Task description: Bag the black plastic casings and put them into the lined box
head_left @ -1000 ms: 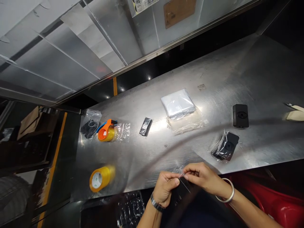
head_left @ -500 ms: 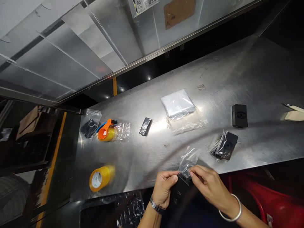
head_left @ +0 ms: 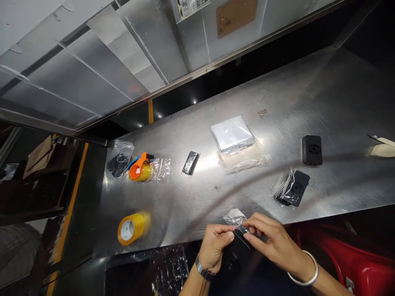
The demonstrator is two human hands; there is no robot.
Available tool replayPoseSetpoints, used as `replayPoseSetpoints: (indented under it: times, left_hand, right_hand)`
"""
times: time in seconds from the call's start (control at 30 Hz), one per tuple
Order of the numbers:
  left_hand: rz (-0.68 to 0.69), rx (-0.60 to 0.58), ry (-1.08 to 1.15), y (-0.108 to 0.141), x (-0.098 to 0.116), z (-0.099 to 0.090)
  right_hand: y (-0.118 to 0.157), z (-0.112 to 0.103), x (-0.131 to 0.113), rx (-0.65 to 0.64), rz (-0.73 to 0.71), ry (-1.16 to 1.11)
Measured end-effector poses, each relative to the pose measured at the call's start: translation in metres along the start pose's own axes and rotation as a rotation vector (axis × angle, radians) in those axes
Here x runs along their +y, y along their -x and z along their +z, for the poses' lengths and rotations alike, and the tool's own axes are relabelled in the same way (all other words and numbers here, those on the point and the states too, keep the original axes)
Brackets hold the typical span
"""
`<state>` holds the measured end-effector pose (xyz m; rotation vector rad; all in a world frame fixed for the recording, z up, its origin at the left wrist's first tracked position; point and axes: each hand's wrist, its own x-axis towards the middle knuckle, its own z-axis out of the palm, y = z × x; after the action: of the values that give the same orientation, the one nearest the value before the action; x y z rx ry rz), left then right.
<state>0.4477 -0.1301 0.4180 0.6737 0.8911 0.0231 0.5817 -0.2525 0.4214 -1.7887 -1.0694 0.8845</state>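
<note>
Just past the table's near edge, my left hand (head_left: 212, 244) is closed at the corner of a black rectangular device (head_left: 232, 262) with a round disc on its face. A clear plastic bag (head_left: 235, 216) spreads out from the device's top end, crumpled. My right hand (head_left: 267, 236) pinches the bag's film beside my left fingertips. The dark lap makes it hard to tell how far the bag covers the device. On the table to the right lie a stack of bagged black devices (head_left: 296, 188) and one unbagged black device (head_left: 312, 150).
On the metal table (head_left: 173, 218) are a pack of clear bags (head_left: 233, 133), a small pile of wrapped dark pieces (head_left: 190, 163), an orange tape dispenser (head_left: 140, 168), a yellow tape roll (head_left: 131, 229) and a bag of black parts (head_left: 119, 162). A red chair (head_left: 364, 267) stands at right.
The bag's film has folded down and bunched nearer the device. My right fingers have shifted slightly left, closer to my left fingertips. The view has moved a little.
</note>
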Motion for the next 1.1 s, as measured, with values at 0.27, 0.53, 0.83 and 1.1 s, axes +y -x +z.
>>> replayPoseSetpoints:
  times: [0.27,0.53,0.83,1.1]
  left_hand:
    - [-0.005,-0.136,-0.056,0.003,-0.003,-0.004]
    - [-0.043,-0.099,-0.046,0.005,-0.003,-0.007]
    - [0.106,0.120,-0.174,0.010,-0.006,-0.006]
    - [0.218,0.258,-0.424,0.020,-0.015,-0.003]
  right_hand:
    - [-0.007,0.000,0.004,-0.284,0.267,-0.440]
    - [-0.004,0.003,-0.001,-0.178,0.172,-0.299]
    - [0.012,0.008,-0.014,-0.019,0.033,0.133]
    - [0.016,0.013,-0.018,-0.069,-0.131,0.272]
